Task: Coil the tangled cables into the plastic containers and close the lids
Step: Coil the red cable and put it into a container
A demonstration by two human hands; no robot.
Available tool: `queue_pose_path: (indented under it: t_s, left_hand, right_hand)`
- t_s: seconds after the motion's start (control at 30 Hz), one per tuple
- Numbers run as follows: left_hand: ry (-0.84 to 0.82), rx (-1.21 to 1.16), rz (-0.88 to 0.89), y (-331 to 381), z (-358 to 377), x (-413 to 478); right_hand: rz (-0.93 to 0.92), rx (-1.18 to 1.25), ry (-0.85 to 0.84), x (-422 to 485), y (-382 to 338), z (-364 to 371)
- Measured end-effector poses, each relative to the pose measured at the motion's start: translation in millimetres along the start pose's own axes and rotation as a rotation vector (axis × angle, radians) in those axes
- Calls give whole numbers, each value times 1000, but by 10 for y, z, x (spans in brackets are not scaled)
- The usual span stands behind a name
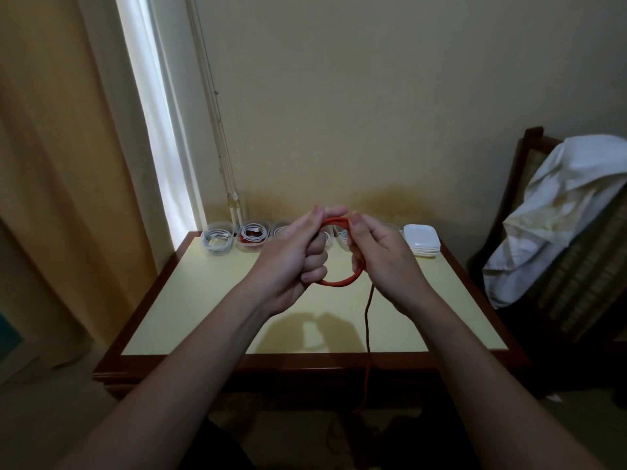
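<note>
One red cable (pixel 342 282) between both hands (pixel 292 257) (pixel 385 256)

Red cable (pixel 342 282) looped, tail hanging below table edge.

Both hands held up, gripping the cable (pixel 341 283)
Left hand (pixel 291 259) curls its fingers through the cable's loop, thumb on top; right hand (pixel 383 262) pinches the loop's right side; both bare forearms reach forward
</note>
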State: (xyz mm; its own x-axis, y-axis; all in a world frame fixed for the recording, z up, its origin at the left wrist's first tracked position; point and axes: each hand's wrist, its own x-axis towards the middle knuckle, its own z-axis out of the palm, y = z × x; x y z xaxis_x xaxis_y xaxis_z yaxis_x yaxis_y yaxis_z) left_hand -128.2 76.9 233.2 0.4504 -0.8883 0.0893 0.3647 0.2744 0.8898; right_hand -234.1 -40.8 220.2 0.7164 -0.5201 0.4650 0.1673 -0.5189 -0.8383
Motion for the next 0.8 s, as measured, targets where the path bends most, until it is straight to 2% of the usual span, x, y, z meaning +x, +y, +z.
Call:
queue_pose_path:
  t_s: [0.2,0.37,0.43,0.57,0.8]
  left_hand:
    - [-7,-36,-24,33,-17,-17]
    - [-1,-92,-31,134,-44,3]
    - [28,-124,-43,195,-60,22]
    - [117,-213,-82,290,-111,104]
    - [251,-375,-72,456,-148,183]
  right_hand:
    - [-19,-5,-21,21,-21,6]
    - [45,-14,-13,44,10,-42]
    - [83,-17,-12,63,68,-93]
    - [186,129,1,115,241,-218]
    - [316,104,15,-39,538,-256]
